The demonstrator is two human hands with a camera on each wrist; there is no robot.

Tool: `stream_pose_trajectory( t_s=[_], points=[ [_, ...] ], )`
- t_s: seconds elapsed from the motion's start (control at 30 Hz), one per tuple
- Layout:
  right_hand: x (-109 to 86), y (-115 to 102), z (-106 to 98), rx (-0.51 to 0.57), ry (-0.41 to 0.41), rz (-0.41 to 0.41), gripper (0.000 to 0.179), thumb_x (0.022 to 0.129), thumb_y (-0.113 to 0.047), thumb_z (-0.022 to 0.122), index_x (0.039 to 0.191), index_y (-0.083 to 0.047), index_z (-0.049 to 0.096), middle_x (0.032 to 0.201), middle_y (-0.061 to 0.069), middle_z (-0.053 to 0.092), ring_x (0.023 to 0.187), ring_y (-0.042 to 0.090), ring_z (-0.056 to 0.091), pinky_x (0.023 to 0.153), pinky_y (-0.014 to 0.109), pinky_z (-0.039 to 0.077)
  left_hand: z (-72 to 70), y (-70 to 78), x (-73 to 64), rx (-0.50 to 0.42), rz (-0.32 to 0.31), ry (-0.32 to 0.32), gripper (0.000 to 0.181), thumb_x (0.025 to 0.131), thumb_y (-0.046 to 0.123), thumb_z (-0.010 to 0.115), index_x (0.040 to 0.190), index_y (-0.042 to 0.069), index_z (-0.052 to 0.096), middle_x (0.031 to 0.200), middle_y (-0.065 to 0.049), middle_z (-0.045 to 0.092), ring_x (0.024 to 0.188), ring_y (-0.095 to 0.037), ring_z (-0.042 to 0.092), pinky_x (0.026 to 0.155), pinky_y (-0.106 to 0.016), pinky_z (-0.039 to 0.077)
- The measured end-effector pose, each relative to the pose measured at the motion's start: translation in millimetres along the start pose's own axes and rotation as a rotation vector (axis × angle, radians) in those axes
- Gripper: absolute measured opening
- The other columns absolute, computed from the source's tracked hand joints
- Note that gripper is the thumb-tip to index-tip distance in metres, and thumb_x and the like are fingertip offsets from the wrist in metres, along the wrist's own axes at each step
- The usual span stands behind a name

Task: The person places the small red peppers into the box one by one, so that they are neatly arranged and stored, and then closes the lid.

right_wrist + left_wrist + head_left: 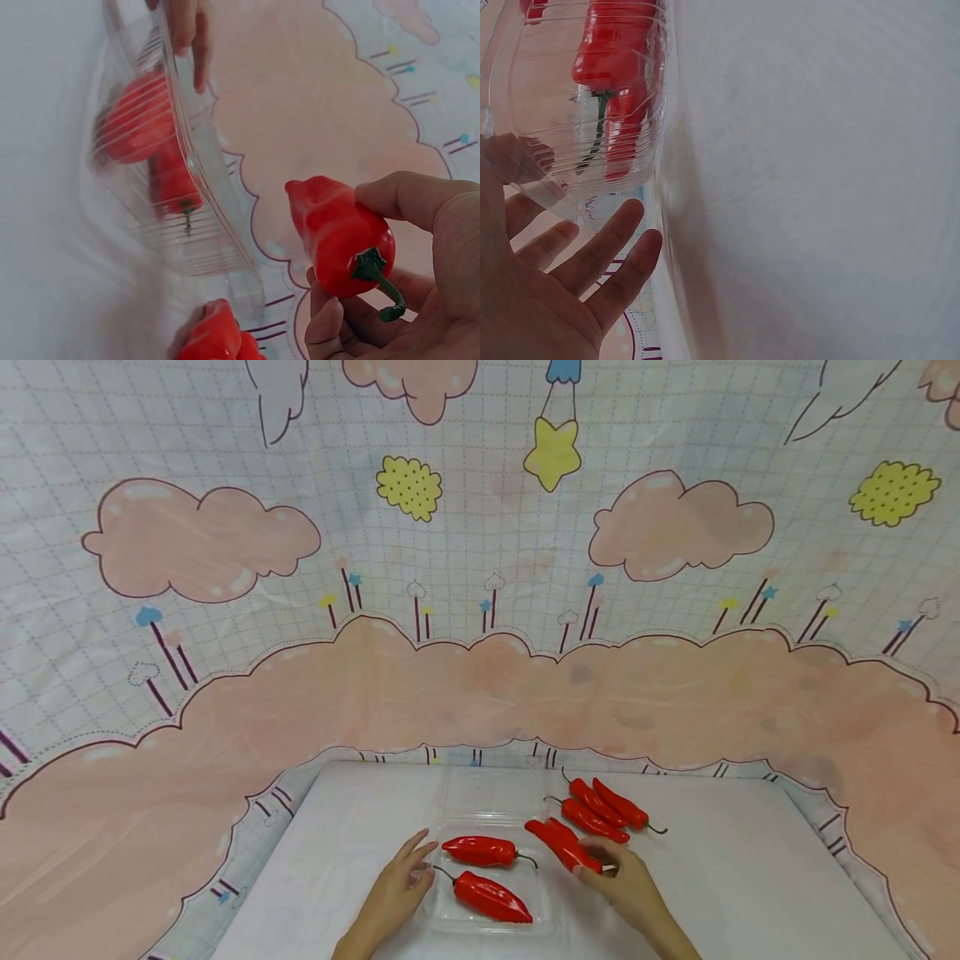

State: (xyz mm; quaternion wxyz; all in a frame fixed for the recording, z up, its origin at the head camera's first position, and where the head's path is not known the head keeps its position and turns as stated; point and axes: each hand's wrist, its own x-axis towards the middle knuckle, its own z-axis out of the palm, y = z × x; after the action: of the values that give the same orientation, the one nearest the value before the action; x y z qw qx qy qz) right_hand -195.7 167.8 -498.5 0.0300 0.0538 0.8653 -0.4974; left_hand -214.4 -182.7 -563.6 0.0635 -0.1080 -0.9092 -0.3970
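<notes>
A clear plastic clamshell box (543,906) lies with its lid folded back on the white table. Inside it are two red peppers, the upper one (480,852) with its stem to the right and the lower one (491,897) with its stem to the left. My left hand (397,885) is at the box's left side, fingers spread and extended, thumb seen through the clear wall in the left wrist view. Just right of the box, my right hand (622,881) pinches another red pepper (334,236) between thumb and fingers, its green stem pointing back toward the palm.
Several more red peppers (592,821) lie close together on the table (720,860) behind my right hand. The box's transparent lid (491,793) extends toward the back edge. A cartoon-patterned cloth (480,693) hangs behind and around the table.
</notes>
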Motion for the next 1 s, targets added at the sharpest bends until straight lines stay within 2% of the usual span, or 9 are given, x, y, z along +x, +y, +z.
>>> stream_pose_trajectory(
  t_s=[0.1, 0.37, 0.57, 0.83, 1.0],
  points=[
    [-0.8, 0, 3, 0.0, -0.003, -0.011, 0.046, 0.077, -0.024, 0.082, 0.12, -0.013, 0.067, 0.116, 0.005, 0.068, 0.1, 0.018, 0.059, 0.081, 0.033, 0.056, -0.1, 0.1, -0.1, 0.0, 0.0, -0.002, 0.043, 0.092, 0.013, 0.064, 0.135, 0.011, 0.06, 0.152, -0.002, 0.046, 0.101, -0.012, 0.068, 0.08, -0.023, 0.056],
    [-0.4, 0, 10, 0.039, -0.05, -0.039, 0.046, 0.078, -0.021, 0.081, 0.121, -0.011, 0.066, 0.115, 0.006, 0.068, 0.097, 0.018, 0.058, 0.079, 0.031, 0.056, -1.4, 0.9, 0.7, 0.006, -0.005, -0.011, 0.042, 0.093, 0.015, 0.064, 0.135, 0.011, 0.059, 0.152, -0.004, 0.045, 0.1, -0.013, 0.069, 0.079, -0.023, 0.056],
    [-0.7, -1, 16, 0.046, -0.092, -0.072, 0.045, 0.08, -0.025, 0.08, 0.121, -0.012, 0.066, 0.116, 0.005, 0.068, 0.099, 0.018, 0.059, 0.081, 0.03, 0.056, -1.3, 0.7, 1.3, 0.005, -0.008, -0.016, 0.042, 0.093, 0.015, 0.064, 0.135, 0.011, 0.059, 0.152, -0.005, 0.045, 0.101, -0.014, 0.069, 0.08, -0.023, 0.056],
    [2.6, -4, 25, 0.051, -0.14, -0.127, 0.044, 0.081, -0.029, 0.079, 0.121, -0.013, 0.066, 0.117, 0.006, 0.068, 0.099, 0.018, 0.059, 0.077, 0.022, 0.051, -1.3, 1.6, 1.1, 0.004, -0.01, -0.015, 0.043, 0.093, 0.014, 0.063, 0.135, 0.011, 0.059, 0.152, -0.005, 0.045, 0.101, -0.015, 0.069, 0.08, -0.023, 0.056],
    [3.6, -8, 30, 0.058, -0.149, -0.129, 0.047, 0.081, -0.03, 0.079, 0.122, -0.012, 0.065, 0.117, 0.007, 0.068, 0.097, 0.018, 0.058, 0.077, 0.023, 0.051, -1.9, 1.6, 1.8, 0.013, -0.012, -0.02, 0.043, 0.093, 0.015, 0.063, 0.135, 0.01, 0.059, 0.153, -0.006, 0.044, 0.101, -0.017, 0.069, 0.079, -0.023, 0.056]
  ],
)
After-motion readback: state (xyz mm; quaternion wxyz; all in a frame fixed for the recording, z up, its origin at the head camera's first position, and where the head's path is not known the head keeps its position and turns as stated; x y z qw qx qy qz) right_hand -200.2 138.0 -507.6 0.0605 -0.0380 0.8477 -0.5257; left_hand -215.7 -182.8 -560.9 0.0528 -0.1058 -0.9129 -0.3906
